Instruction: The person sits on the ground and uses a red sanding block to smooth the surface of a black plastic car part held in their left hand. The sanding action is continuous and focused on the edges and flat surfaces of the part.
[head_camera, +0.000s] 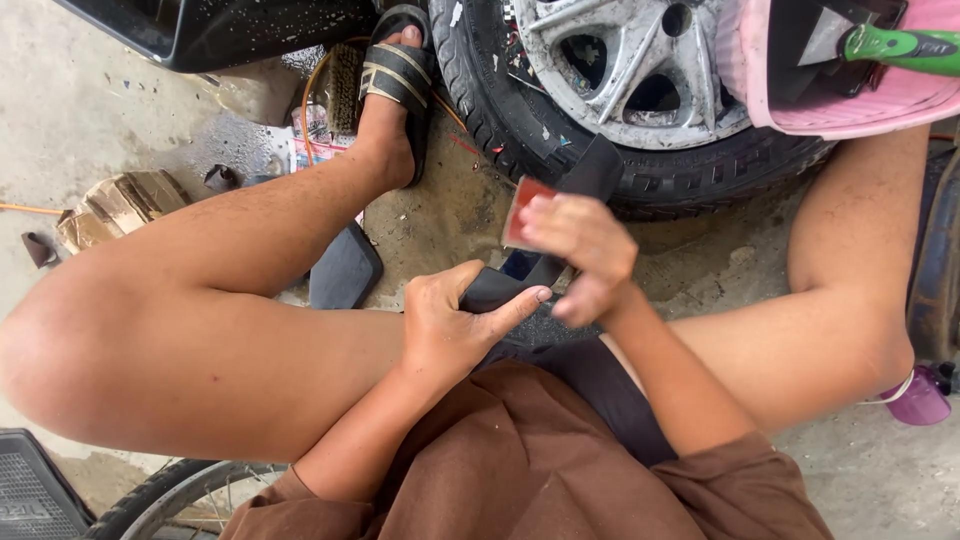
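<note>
My left hand (450, 320) grips a black rubber inner tube (590, 175) that runs from my lap up toward the tyre. My right hand (585, 255) presses a small red rectangular pad (522, 203) against the tube, fingers closed on it. Both hands sit between my bare knees. A car wheel with a silver rim (630, 60) and black tyre (500, 110) lies on the ground just beyond the hands.
A pink tub (860, 105) holding a green-handled tool (900, 45) sits at top right. My sandalled foot (395, 80) rests by the tyre. A black rubber piece (343, 268), a cardboard scrap (115, 205), a purple bottle (918, 398) and a bicycle wheel (175, 495) lie around.
</note>
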